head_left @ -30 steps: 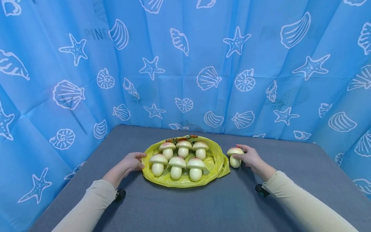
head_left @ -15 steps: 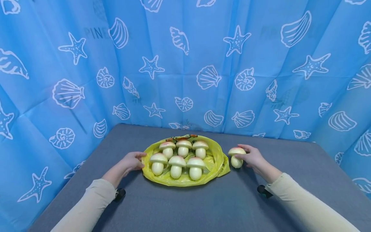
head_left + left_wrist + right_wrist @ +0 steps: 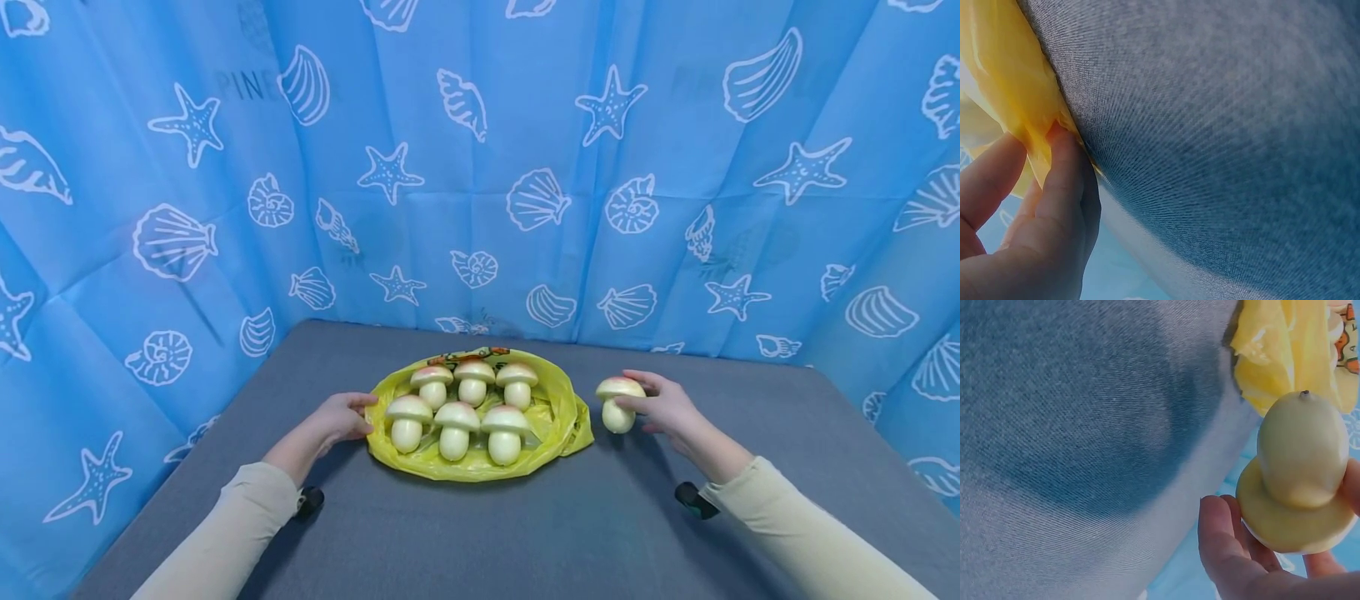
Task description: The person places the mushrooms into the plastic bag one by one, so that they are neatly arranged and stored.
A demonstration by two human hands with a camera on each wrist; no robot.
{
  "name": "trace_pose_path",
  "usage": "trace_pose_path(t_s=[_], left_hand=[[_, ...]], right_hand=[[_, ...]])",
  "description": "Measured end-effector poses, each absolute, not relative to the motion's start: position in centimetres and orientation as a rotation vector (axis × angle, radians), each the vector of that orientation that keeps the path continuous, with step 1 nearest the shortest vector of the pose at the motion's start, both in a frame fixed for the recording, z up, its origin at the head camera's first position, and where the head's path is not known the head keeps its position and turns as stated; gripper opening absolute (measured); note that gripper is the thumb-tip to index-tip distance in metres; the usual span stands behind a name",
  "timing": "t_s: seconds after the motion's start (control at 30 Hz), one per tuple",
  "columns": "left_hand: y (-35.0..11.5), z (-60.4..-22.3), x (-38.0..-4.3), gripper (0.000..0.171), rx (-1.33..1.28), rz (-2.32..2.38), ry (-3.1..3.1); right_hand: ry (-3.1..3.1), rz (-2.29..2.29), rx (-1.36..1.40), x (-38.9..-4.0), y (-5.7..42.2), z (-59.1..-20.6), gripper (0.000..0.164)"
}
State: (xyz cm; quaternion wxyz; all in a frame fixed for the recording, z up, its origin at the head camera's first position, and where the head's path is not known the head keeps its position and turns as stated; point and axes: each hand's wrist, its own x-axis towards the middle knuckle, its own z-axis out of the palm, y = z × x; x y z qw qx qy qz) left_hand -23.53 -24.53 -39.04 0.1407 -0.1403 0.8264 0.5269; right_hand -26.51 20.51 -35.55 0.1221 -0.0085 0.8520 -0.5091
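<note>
My left hand (image 3: 339, 419) pinches the left rim of a yellow plastic bag (image 3: 472, 476); the left wrist view shows the thumb and a finger closing on the bag's edge (image 3: 1035, 94). Inside the wide-mouthed bag stand several cream-coloured toy mushrooms (image 3: 454, 442) in two rows, caps up. To the right of the bag, my right hand (image 3: 666, 410) grips another toy mushroom (image 3: 620, 390), thumb at the stem and fingers round the cap. In the right wrist view this mushroom (image 3: 1302, 447) shows a pale rounded stem with a dark dot at its base.
A grey cloth-covered table (image 3: 480, 542) lies beneath everything. Behind and to the sides hangs a blue curtain (image 3: 480, 233) with white shell and starfish prints. A coloured print (image 3: 468, 357) shows on the bag's far rim.
My right hand has moved slightly right with the mushroom, away from the bag. The left hand stays at the bag's rim, and the mushrooms in the bag have not moved.
</note>
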Motion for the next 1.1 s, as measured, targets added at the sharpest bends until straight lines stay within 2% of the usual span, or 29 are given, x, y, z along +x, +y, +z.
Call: trace_pose_path(t_s=[0.53,1.1], left_hand=[[-24.5,-39.3,-23.3,0.054,-0.359,1.538,2.403],[-24.4,-39.4,-23.3,0.055,-0.352,1.538,2.397]], right_hand=[[2.489,-1.589,-0.152,-25.2,19.0,-34.5,0.069],[2.483,-1.658,-0.388,-25.3,15.0,-34.9,0.059]])
